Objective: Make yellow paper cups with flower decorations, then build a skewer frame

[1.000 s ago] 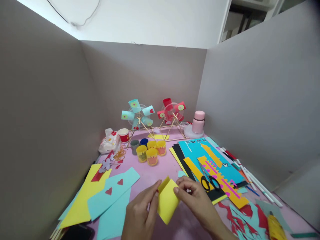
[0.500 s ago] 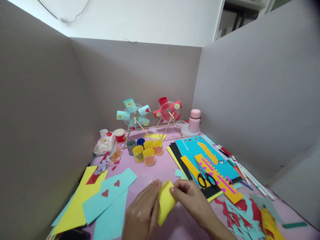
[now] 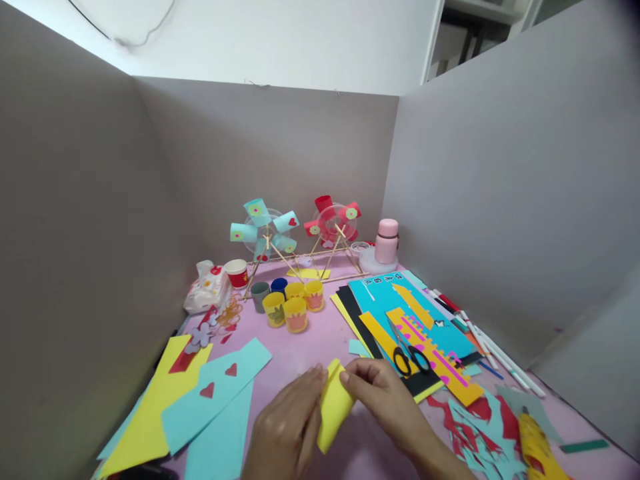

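Head view, then: how does the yellow paper (image 3: 335, 408) look?

"Plain and bright, curled into a narrow roll, with an edge showing at the far end."

"Where is it, and which way does it point?"

"Between the two hands, over the near part of the pink table (image 3: 293, 357). Its long axis runs near to far; the far end leans slightly right, the near end left."

"And the fingers?"

"The right hand (image 3: 384, 399) pinches the far right edge with thumb and fingers. The left hand (image 3: 287, 427) lies along the left side, fingers together; whether they grip, I cannot tell."
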The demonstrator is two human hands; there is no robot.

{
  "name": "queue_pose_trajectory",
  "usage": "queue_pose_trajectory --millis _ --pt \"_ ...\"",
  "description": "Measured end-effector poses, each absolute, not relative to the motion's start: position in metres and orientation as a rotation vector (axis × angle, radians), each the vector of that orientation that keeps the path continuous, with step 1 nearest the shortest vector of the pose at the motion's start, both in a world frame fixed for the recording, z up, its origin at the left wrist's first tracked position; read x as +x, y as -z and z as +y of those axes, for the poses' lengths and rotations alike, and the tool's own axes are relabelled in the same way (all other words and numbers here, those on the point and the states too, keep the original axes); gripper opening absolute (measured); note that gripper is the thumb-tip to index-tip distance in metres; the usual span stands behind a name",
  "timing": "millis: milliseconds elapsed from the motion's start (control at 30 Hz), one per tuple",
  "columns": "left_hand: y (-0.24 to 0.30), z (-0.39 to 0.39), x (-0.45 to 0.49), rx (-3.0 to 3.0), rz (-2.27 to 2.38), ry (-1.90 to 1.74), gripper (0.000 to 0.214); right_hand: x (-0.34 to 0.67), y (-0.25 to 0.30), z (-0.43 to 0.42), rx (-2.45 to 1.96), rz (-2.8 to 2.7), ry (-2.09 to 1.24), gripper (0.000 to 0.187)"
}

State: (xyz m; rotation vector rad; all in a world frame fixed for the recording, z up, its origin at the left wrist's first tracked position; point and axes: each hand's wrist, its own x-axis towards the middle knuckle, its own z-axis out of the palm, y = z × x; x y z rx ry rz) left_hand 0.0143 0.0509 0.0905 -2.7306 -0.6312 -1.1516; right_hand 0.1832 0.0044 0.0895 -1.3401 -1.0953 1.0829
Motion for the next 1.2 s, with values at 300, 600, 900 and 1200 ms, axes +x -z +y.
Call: queue_pose_trajectory --millis 300,600,900,1200 --pt "-0.095 0.050 0.014 -2.832 -0.623 1.110 0.028 0.185 -0.090 0.005 -1.310 -1.127 -1.074 0.029" --pt "-0.096 0.053 0.013 -2.876 -0.582 1.080 0.031 0.187 -0.090 0.005 -1.275 -1.111 -1.090 0.031" --pt "-0.093 0.055 0.010 -2.915 -0.548 1.043 0.033 0.190 -0.089 0.005 -1.257 -1.099 -1.096 0.030" --pt "-0.104 0.046 0.005 -3.100 -1.101 1.108 0.037 0.191 -0.092 0.002 -1.154 -1.052 -1.112 0.026"
